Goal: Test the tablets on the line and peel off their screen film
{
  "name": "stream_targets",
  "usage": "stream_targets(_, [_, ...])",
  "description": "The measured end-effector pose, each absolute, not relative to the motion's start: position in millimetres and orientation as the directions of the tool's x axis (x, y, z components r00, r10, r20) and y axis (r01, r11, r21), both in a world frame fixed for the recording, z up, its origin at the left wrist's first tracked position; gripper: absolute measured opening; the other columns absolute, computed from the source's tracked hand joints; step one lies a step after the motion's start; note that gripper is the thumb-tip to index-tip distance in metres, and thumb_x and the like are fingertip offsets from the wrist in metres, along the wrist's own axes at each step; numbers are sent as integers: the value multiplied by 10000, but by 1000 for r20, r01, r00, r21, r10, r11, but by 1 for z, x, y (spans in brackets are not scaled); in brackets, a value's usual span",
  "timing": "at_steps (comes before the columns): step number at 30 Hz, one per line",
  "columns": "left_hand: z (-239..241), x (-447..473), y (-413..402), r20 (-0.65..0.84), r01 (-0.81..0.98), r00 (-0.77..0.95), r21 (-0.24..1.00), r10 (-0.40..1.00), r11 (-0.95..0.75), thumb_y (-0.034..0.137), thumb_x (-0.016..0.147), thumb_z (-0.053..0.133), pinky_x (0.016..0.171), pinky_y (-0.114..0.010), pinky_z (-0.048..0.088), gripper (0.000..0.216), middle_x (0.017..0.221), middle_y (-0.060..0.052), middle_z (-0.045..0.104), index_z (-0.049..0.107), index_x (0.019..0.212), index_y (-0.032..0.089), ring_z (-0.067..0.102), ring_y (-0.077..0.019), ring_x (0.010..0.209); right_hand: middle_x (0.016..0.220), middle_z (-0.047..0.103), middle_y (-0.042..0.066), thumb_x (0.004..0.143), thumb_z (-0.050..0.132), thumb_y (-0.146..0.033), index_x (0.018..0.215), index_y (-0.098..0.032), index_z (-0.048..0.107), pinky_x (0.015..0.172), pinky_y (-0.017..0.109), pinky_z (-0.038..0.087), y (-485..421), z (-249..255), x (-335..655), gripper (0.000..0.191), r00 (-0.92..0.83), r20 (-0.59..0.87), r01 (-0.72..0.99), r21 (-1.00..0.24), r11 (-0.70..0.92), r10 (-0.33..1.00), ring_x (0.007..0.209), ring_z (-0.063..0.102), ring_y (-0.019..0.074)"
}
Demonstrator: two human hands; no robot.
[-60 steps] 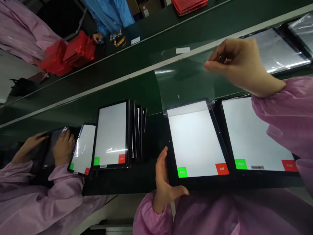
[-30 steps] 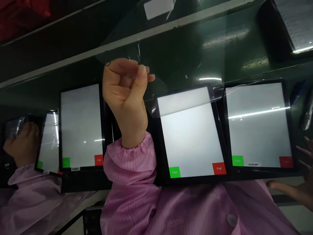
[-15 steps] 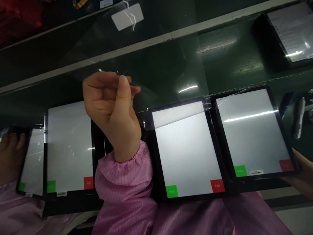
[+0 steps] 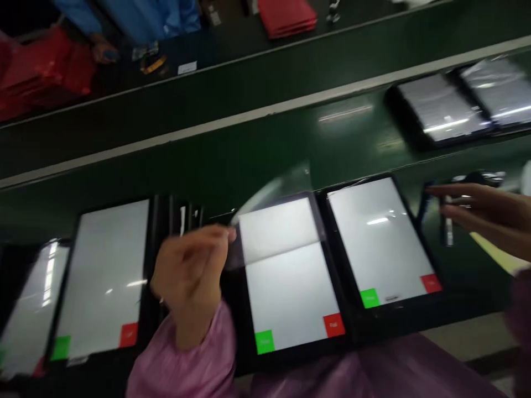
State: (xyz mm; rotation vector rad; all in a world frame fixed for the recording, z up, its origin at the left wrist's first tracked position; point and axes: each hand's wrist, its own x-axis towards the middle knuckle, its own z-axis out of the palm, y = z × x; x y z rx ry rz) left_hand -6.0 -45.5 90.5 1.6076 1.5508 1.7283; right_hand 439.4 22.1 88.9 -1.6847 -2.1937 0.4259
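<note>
My left hand (image 4: 194, 276), closed and blurred by motion, pinches the edge of a clear plastic film (image 4: 271, 190). The film curls up at the back and lies across the upper part of a lit tablet (image 4: 294, 298) with green and red boxes. At the right, my right hand (image 4: 489, 215) reaches in with its fingers apart, over a silver pen (image 4: 448, 229). I see no grip on the pen. Between the hands lies a second lit tablet (image 4: 381, 243), also with green and red boxes.
On the left lie another lit tablet (image 4: 103, 276) and a tilted one (image 4: 33, 309). Film-covered tablets (image 4: 443, 105) rest at the back right. Red bags (image 4: 45, 69) and a person in blue (image 4: 145, 19) are across the bench. A pale rail (image 4: 232, 120) runs across it.
My left hand has come down and nearer with the film, which was raised and spread out before. My right hand has left the right tablet's edge for the pen. The co-worker's hand at far left is gone.
</note>
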Motion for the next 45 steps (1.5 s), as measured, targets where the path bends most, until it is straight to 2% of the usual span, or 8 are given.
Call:
stream_targets(4, [80,-20,-113,380,535,143,747,914,-394,300,1006,592,1023,-501,492,99,979,34,845,686,990,326,790,-241,848,1243,765,153,948,577,-550,1196,-248,789,763,424,625,94,91,410,444,-418,95,770,-492,408,903,1053,754,329])
stream_targets(9, [95,-7,-154,196,750,334,538,922,-386,756,1007,434,1096,-498,400,571,1124,-47,837,722,1242,322,780,-309,1008,931,799,80,944,563,-561,1040,-210,809,656,346,562,128,64,393,439,-501,14,709,-567,420,865,757,740,240])
stream_targets(16, [120,89,-115,226,617,644,412,731,-670,237,974,685,806,-377,593,53,691,67,695,708,1014,263,643,-160,567,739,745,27,924,633,-510,920,-222,812,614,320,461,137,60,393,339,-530,46,648,-622,440,847,581,618,177])
stream_targets(22, [96,159,-87,132,556,801,194,584,-808,26,839,595,718,-533,661,361,624,-43,549,551,649,329,603,-294,608,1127,790,85,946,638,-452,1119,-250,806,875,452,587,116,59,400,315,-503,172,662,-553,506,847,988,748,307])
stream_targets(25, [96,161,-78,129,536,805,260,579,-803,-94,773,509,803,-511,659,428,639,-26,534,511,635,311,600,-279,625,1319,732,118,985,637,-454,1258,-254,763,1022,532,572,79,64,421,361,-453,297,678,-497,541,840,1196,707,356])
stream_targets(36, [112,140,0,210,556,756,294,620,-777,72,968,515,854,-396,557,281,682,26,491,532,748,246,605,-209,670,1170,776,18,989,667,-328,1156,-464,729,866,530,660,-26,75,475,224,-204,261,726,-606,325,943,1061,766,335])
stream_targets(41, [108,98,105,214,909,331,190,919,-371,442,1056,561,1180,-801,223,321,877,-30,570,576,905,159,639,-400,1211,1148,773,41,1036,616,-335,1306,-422,682,787,427,683,-55,61,474,290,-311,200,660,-658,362,929,993,784,287])
stream_targets(45, [102,115,128,-122,996,52,81,991,-42,347,1001,637,1138,-722,374,216,853,-60,659,647,1004,131,696,-421,1149,1268,737,100,1049,607,-527,1618,-364,455,829,381,691,-81,38,467,611,-428,168,634,-645,427,888,1064,775,278])
